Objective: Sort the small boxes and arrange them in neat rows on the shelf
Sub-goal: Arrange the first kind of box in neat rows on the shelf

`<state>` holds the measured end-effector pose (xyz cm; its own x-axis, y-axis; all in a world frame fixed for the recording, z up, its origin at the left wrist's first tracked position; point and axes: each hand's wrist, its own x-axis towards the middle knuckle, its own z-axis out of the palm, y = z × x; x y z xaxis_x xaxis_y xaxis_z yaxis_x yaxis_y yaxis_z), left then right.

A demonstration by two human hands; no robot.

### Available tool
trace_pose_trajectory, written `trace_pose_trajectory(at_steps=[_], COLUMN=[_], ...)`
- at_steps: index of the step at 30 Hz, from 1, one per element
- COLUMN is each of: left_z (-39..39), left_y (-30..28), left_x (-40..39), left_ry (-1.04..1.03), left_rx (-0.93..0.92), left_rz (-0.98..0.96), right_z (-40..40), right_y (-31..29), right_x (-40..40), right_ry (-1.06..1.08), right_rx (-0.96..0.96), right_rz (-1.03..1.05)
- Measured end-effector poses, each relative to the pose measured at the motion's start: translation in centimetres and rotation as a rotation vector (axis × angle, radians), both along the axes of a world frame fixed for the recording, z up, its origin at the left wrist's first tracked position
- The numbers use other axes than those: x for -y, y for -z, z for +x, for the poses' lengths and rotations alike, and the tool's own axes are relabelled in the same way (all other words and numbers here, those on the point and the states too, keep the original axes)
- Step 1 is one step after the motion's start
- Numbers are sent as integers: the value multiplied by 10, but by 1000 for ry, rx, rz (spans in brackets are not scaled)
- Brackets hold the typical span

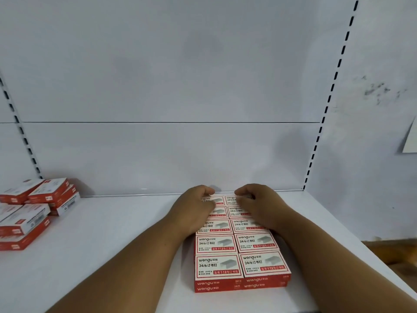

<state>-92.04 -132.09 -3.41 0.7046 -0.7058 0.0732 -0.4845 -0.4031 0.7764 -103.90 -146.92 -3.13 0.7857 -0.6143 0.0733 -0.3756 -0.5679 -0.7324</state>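
Toward the right half of the white shelf (112, 233), a block of small red-and-white staple boxes (241, 245) lies flat in two columns side by side, running from near the front edge back to the rear edge where the shelf meets the back panel (171, 154). Five boxes show in each column, touching one another, and the red front faces show the block is stacked two layers high. Each box has its long axis across the shelf, parallel to the front edge, with its printed top facing up and its lettering upright toward the front; the block's own long axis runs front to back. Both hands rest on the rearmost boxes. The left hand (194, 206) lies over the left column, its fingers curled down over the far box near the rear edge; the right hand (257, 204) lies over the right column, its fingers likewise curled over the rearmost box. Whether the fingers pinch those boxes or only press on them cannot be told. At the left edge of the shelf, well apart from the block, a loose pile of boxes (33, 211) lies jumbled, tilted and overlapping at differing angles.
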Motion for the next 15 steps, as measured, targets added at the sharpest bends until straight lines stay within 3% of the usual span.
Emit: trace_pose_trajectory(at_steps=[7,15], left_z=[3,5], left_y=[0,-1], left_x=[6,8], left_ry=[53,84], left_rx=[-10,-176], left_rz=[55,35], right_z=[3,3], right_y=[0,-2], right_x=[-2,0], right_ry=[10,-16], right_rx=[-5,17], right_rz=[17,135])
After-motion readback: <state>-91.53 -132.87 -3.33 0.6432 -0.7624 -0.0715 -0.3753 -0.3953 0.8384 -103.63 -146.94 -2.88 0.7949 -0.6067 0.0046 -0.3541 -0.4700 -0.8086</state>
